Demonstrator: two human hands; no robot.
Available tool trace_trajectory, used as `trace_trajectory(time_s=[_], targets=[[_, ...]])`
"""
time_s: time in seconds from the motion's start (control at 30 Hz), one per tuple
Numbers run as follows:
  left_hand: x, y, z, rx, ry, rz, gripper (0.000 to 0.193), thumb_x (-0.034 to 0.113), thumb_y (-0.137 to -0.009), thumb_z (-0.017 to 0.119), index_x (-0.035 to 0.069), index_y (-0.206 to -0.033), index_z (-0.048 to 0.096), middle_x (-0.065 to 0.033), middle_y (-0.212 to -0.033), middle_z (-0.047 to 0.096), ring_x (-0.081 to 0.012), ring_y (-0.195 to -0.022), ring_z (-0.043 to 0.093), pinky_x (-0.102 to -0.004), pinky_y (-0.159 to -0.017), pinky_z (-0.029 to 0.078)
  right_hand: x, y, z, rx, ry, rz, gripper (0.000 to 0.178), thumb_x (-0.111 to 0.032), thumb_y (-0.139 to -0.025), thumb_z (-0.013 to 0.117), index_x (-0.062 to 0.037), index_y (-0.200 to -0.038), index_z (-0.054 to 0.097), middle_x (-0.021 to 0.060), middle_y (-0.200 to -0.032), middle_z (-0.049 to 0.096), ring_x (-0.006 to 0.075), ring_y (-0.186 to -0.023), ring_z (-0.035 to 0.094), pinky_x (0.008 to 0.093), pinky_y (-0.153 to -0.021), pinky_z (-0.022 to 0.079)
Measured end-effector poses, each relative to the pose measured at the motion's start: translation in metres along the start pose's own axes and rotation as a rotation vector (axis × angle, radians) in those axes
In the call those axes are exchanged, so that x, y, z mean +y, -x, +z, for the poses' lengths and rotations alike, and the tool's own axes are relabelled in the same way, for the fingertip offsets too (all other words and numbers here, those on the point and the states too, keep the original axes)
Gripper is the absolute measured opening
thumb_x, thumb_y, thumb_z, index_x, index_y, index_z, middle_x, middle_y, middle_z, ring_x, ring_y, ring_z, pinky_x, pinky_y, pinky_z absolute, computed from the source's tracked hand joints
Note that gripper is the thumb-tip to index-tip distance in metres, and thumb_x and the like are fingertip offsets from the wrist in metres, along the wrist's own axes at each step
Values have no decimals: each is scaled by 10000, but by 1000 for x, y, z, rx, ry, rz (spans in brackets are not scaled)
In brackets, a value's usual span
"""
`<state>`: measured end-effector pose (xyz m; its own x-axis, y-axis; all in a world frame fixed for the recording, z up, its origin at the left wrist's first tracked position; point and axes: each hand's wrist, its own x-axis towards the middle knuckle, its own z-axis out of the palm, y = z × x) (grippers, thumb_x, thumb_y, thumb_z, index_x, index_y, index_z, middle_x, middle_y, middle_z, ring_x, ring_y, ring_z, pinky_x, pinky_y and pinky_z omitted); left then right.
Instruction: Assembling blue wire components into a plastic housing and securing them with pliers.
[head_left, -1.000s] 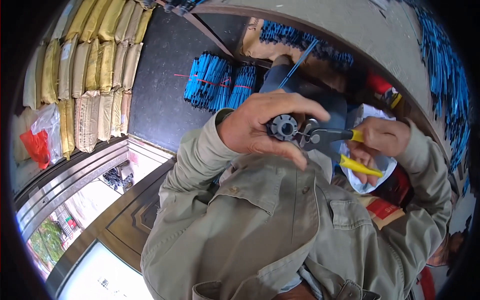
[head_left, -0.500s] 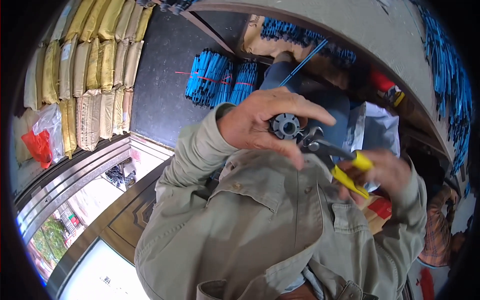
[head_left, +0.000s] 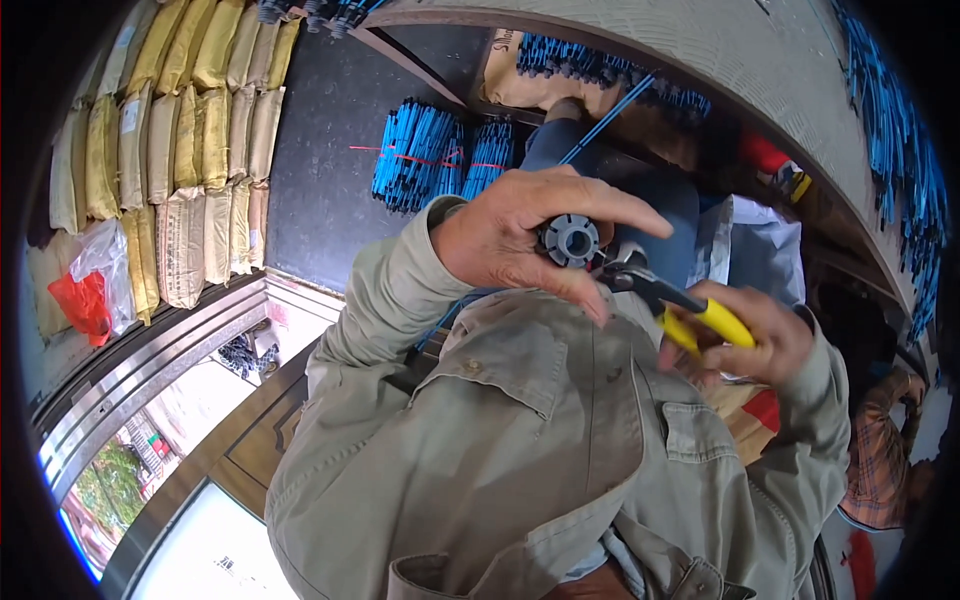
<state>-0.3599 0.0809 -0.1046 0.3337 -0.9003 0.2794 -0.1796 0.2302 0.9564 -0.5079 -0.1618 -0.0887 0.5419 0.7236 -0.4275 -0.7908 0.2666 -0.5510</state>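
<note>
In my left hand (head_left: 505,235) is a black round part (head_left: 570,240) with a slotted rim and a hole through its middle. Thumb and fingers curve around it, fingertips pointing right. My right hand (head_left: 755,330) grips a pair of pliers (head_left: 650,285) with yellow handles and dark metal jaws. The jaws are just right of the black part, close to its edge; whether they touch it or bite on something small there I cannot make out. A thin blue rod (head_left: 607,122) slants up behind my left hand.
Bundles of blue rods (head_left: 415,155) tied with red lie on a dark surface (head_left: 325,150). Stacked yellowish packets (head_left: 180,250) stand at left, beside a red plastic bag (head_left: 83,305). More blue rods (head_left: 900,130) hang over a curved board (head_left: 700,40). Another person's checked sleeve (head_left: 880,465) shows at right.
My right hand has moved slightly up, and the pliers' handles have come closer together. The black part in my left hand has shifted slightly up and left.
</note>
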Motion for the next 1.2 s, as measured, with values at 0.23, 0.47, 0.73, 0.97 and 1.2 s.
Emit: trace_trajectory(time_s=[0.23,0.47,0.73,0.97,1.2], targets=[[-6,0,0,46,-12,31,480,163,-548,852,68,-965,633,-15,-903,636,-145,-713,527,-268,-716,418,-22,3,17,123,-88,13,632,-76,-675,721,-25,-1250,463,180,-1053,547,253,-743,577,333,-617,487],[-2,6,11,229,-81,-32,539,194,-520,862,25,-970,620,-62,-905,628,-167,-738,537,-283,-717,426,2,-20,26,862,1910,-577,429,-124,-700,706,-99,-1111,587,146,-1004,527,244,-760,528,335,-613,452],[-7,8,7,263,-47,-30,596,236,-500,869,-13,-984,627,-106,-911,630,-175,-729,544,-287,-695,433,-14,-16,27,909,2050,-536,336,-122,-714,698,-96,-1040,618,137,-979,522,234,-720,505,321,-594,434],[-12,7,8,255,93,51,550,211,-507,869,21,-970,640,-71,-865,645,-137,-644,530,-256,-610,422,-21,-12,34,891,2210,-548,274,-109,-719,691,-79,-982,620,140,-971,518,231,-716,498,312,-602,438],[-12,13,14,385,32,62,508,165,-493,874,65,-938,650,-27,-820,655,-111,-602,518,-242,-573,411,-9,-29,28,950,2096,-602,239,-102,-717,691,-57,-936,608,140,-973,519,233,-708,498,312,-598,440]])
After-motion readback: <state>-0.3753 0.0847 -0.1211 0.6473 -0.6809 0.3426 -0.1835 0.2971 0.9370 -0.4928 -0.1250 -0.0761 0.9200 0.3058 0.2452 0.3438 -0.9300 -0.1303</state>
